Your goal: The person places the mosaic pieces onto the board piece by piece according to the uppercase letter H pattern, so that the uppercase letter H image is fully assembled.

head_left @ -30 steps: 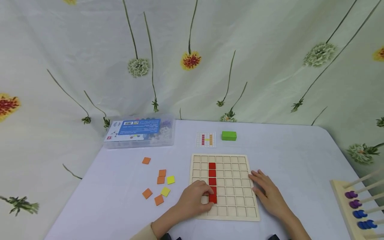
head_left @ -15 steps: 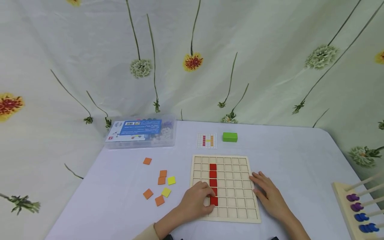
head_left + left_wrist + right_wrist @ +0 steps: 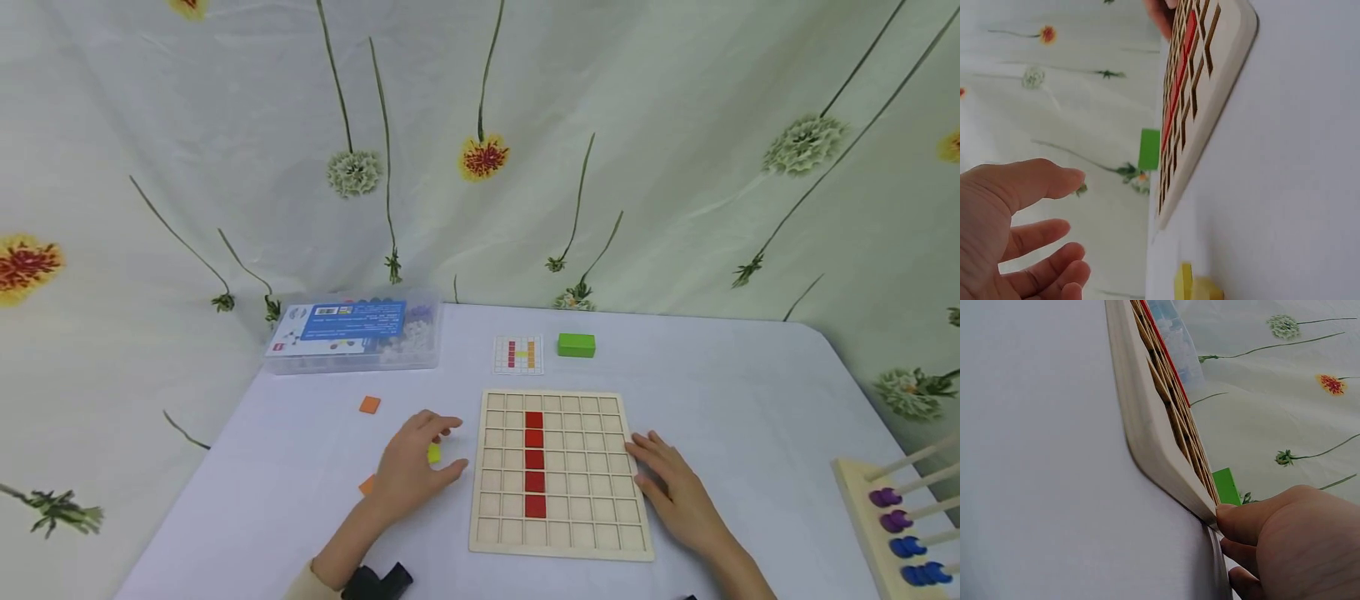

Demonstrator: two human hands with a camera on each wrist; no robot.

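A yellow tile (image 3: 434, 454) was partly hidden by the spread left hand (image 3: 411, 468) — the board (image 3: 590, 482) was touched by the loosely spread right hand (image 3: 677, 493), with a green block (image 3: 576, 346) beyond.

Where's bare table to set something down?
Widest: table between green block, right hand and bead rack. Also: left of orange tiles, nearer than plastic box. Crowded: left of grid board, where left hand hovers near yellow tiles.

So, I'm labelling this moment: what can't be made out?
Head: yellow tile and orange tile, partly hidden by the left hand.
Head: small print on box label, too small.
Head: bead rack, cut off by right edge.
Right wrist: grid board, cut off by top edge.
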